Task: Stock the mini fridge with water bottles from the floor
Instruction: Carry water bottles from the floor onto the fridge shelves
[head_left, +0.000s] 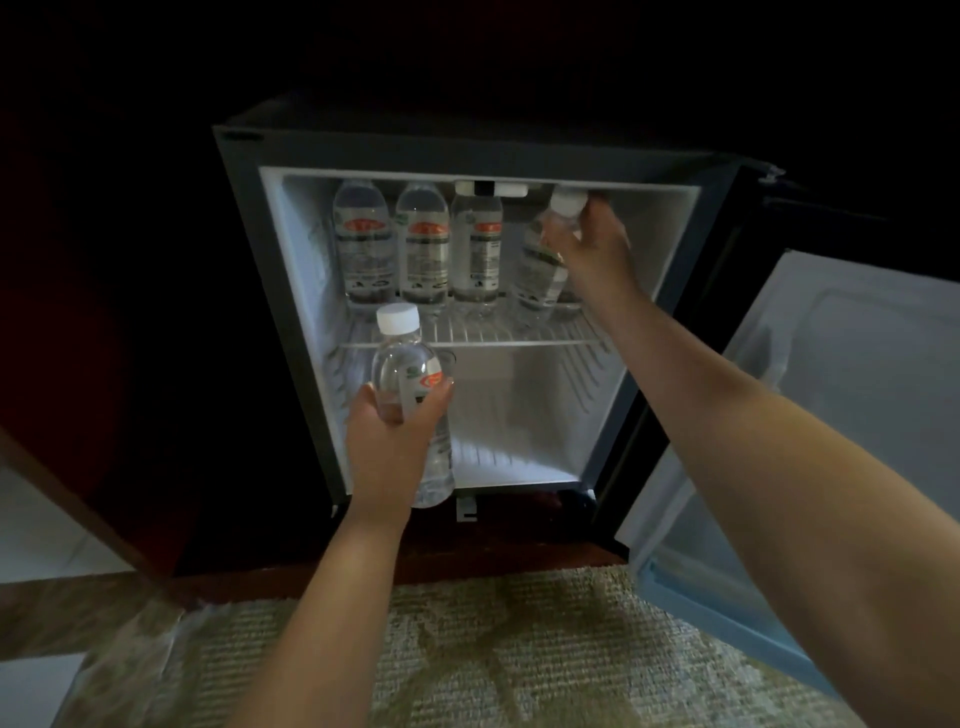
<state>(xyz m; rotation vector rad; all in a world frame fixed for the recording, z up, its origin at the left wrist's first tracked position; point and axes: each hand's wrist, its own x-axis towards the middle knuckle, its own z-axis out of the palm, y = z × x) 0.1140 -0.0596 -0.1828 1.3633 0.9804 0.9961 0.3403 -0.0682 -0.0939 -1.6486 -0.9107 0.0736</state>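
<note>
Nearest, a pale woven carpet (519, 649) covers the floor, and both bare forearms reach over it. The left hand (387, 436) holds a clear plastic water bottle with a white cap (402, 364) upright in front of the open black mini fridge (363, 150). Its fingers (439, 397) are wrapped round the bottle's middle, and the cap is level with the front edge of the white wire shelf (483, 332).

Further in, the right hand (597, 244) grasps a second clear bottle (543, 275) at the shoulder, just below its white cap. This bottle leans with its cap to the right. Its base is on or just above the shelf; I cannot tell which. To its left, three labelled clear bottles (423, 249) stand upright in a row along the back. The white-lined fridge door (857, 364) hangs open on the right.

The step in hand looks like seating the fourth bottle in that row. To do it well, swing the cap left until the bottle is plumb, keeping it under the low fridge ceiling. Settle the base flat across the wires, close beside the third bottle without knocking it. Release only once it stands by itself. The left-hand bottle should wait clear of the shelf front until then.
</note>
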